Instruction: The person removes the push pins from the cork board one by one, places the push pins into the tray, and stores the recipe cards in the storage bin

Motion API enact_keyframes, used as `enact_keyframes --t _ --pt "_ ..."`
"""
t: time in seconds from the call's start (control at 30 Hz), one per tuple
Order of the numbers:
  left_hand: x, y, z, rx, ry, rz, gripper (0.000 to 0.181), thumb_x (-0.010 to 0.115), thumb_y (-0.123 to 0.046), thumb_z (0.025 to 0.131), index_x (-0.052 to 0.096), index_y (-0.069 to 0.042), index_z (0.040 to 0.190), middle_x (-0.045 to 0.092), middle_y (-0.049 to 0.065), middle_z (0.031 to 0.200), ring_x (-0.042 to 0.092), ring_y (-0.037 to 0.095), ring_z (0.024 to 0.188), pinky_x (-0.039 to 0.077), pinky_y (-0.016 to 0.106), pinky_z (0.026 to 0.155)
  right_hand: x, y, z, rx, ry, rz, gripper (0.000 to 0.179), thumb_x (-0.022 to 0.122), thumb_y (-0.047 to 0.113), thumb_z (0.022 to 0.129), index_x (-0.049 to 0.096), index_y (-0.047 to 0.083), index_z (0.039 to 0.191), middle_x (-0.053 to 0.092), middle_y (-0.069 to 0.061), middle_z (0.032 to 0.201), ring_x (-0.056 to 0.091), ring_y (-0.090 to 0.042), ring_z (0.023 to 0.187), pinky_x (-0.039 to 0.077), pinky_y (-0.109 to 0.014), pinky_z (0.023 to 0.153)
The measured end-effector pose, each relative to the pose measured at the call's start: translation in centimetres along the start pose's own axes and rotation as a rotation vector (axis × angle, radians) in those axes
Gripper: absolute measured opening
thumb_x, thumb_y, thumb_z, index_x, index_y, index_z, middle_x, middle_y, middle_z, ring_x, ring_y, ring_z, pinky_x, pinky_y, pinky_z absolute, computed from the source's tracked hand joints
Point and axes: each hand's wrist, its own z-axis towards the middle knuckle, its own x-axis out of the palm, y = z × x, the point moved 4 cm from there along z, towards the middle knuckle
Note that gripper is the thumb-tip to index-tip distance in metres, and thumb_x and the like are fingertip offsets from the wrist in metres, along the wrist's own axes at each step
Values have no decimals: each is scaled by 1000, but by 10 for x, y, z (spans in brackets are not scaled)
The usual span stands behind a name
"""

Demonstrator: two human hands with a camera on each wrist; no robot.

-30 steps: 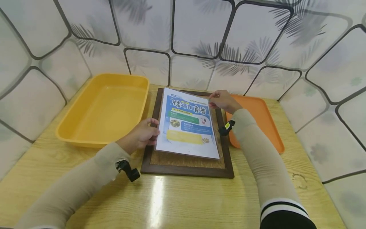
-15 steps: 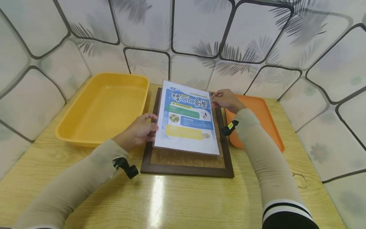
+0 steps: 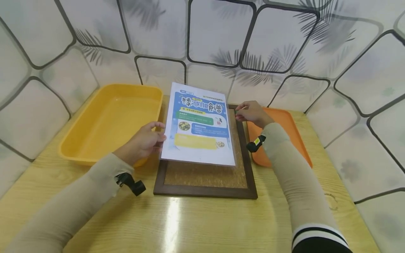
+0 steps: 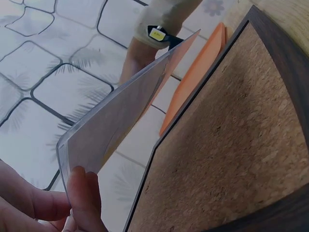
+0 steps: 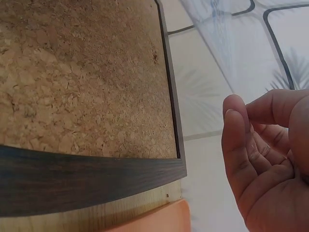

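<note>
One sheet (image 3: 197,131) is clear of the corkboard (image 3: 205,177), gripped in my left hand (image 3: 143,142); my right hand (image 3: 252,114) pinches something tiny, greenish I think. Neither's set down yet.

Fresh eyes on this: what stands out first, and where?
The blue-and-white printed sheet, raised over the framed cork board, its left edge pinched by the left hand. Then the yellow tray left of the board and the orange tray to its right.
</note>
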Motion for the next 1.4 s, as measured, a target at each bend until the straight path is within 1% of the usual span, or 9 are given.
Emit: enact_keyframes --t 0.13,0.23,0.3,0.4,0.57,0.8,1.0,1.23,1.4 --pt "-7 -5 0 21 -6 -7 38 45 -3 101 36 -14 137 49 17 124 52 27 90 47 29 68 -7 2 -1 -13 -2 13 23 51 4 99 53 -9 118 62 -16 96 66 -28 88 54 -38 84" --pt "-12 -8 0 24 -6 -15 38 44 -3 102 35 -15 137 48 16 123 52 25 89 46 28 66 -10 2 -2 -16 3 38 25 52 3 98 51 -11 119 62 -14 93 66 -18 78 55 -34 80" --pt "-16 -8 0 25 -7 -17 39 43 -4 102 35 -15 138 48 16 123 52 25 88 45 28 65 -11 1 -3 -11 10 43 27 51 3 99 50 -12 121 62 -16 96 65 -15 77 55 -34 81" --pt "-23 -8 -1 28 -16 -13 38 42 -4 102 34 -15 138 47 16 122 51 25 87 44 28 65 -13 -1 -4 0 17 57 30 49 4 99 49 -13 124 62 -19 100 66 -16 79 54 -35 83" --pt "-31 -8 -2 33 -24 -11 39 43 -4 102 32 -15 139 47 16 123 51 27 92 46 30 70 -15 -7 -4 9 18 74 31 49 4 99 48 -14 124 64 -13 94 66 -17 80 54 -35 83" --pt "-43 -7 -1 44 -45 -10 40 44 -5 102 33 -16 139 47 16 126 54 27 94 47 32 73 -17 -13 -7 19 -2 79 25 49 3 99 50 -11 119 62 -20 101 65 -15 77 55 -36 82" --pt "-55 -7 -2 45 -61 -23 40 43 -5 102 33 -16 140 46 16 130 54 26 97 49 32 75 -18 -18 -10 12 14 91 25 49 4 99 48 -11 119 61 -16 101 65 -18 83 54 -34 82" --pt "-66 -10 -5 55 -54 -37 39 42 -6 103 32 -17 139 44 14 133 53 25 100 49 32 77 -22 -25 -12 29 -11 95 26 50 5 99 50 -9 121 63 -7 93 66 -25 89 54 -37 84" --pt "-75 -11 -6 78 -52 -32 34 43 -6 103 36 -19 133 47 11 124 55 20 91 49 29 73 -25 -28 -15 41 -4 88 31 48 6 101 47 -11 126 62 -16 104 66 -26 92 53 -40 87"
